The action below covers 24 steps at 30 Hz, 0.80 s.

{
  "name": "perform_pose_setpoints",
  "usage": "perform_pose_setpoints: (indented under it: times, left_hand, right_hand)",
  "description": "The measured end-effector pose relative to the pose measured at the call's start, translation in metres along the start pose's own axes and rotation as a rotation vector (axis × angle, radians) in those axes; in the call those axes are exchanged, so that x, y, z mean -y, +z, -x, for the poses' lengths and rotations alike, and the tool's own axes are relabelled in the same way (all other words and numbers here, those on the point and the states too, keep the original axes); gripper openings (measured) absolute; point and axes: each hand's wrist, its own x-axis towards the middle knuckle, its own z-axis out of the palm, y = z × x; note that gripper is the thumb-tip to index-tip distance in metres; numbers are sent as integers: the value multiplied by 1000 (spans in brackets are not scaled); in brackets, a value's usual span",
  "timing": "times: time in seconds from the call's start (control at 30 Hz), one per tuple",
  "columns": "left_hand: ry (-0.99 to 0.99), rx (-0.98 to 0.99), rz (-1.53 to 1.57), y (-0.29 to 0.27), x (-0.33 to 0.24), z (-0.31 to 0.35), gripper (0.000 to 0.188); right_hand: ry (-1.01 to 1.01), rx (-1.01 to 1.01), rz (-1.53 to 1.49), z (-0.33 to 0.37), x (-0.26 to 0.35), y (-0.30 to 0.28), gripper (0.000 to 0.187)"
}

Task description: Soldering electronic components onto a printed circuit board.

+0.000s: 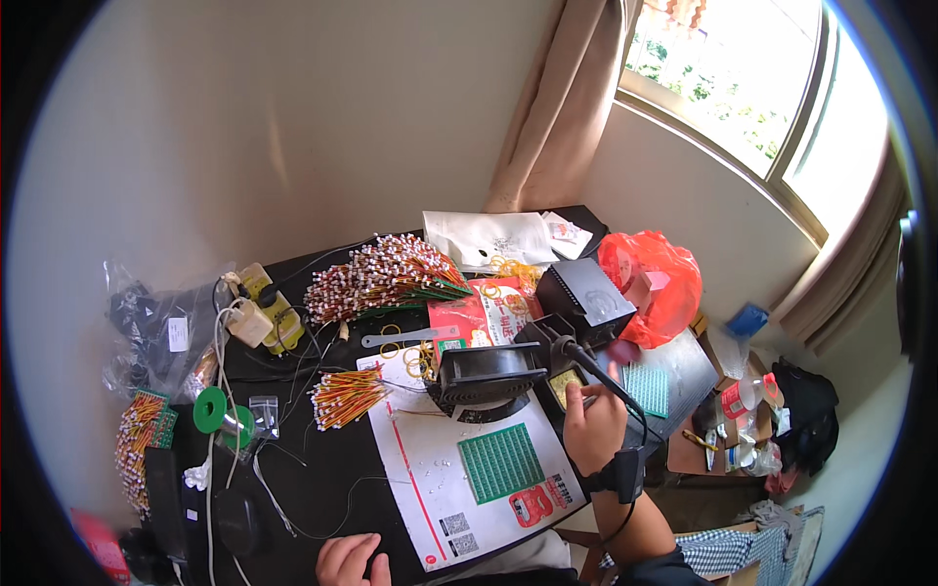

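My right hand (595, 426) is at the right of the desk, fingers curled, beside a yellowish pad (565, 388) in the soldering iron stand (549, 332). A black cable runs from the iron's handle (573, 349) past this hand. What its fingertips grip, if anything, is hidden. Near the front edge lies my left hand (350, 562), loosely curled, thumb apart, with nothing visible in it. Between the hands a green circuit board panel (500, 462) rests on a printed white sheet (415, 493). Tiny white parts are scattered beside it. Behind the panel stands a black fan (489, 376).
Bundles of red-yellow wires (381, 278) with white ends and a smaller wire bunch (347, 397) lie left of the fan. A green solder spool (220, 418) stands among loose cables. Another green panel (646, 390), a black box (586, 298) and a red plastic bag (653, 283) are at right.
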Motion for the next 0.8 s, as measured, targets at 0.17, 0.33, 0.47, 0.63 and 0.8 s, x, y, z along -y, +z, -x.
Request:
perform_pose_setpoints:
  times: [0.17, 0.33, 0.47, 0.63, 0.8]
  left_hand:
    - [42, -15, 9, 6, -9, -18, 18]
    - [111, -46, -26, 8, -27, -43, 17]
    - [202, -89, -49, 9, -49, -74, 16]
    - [298, -154, -22, 12, -69, -114, 15]
    - [160, -77, -77, 29, -22, -69, 18]
  right_hand:
    - [54, 49, -552, -22, -12, 17, 51]
    - [173, 154, -823, -37, -16, 2, 30]
    - [-26, 105, -633, -45, -27, -12, 17]
    - [-446, -65, -260, -39, -22, -36, 17]
    - [-680, -116, -212, -18, -21, -32, 20]
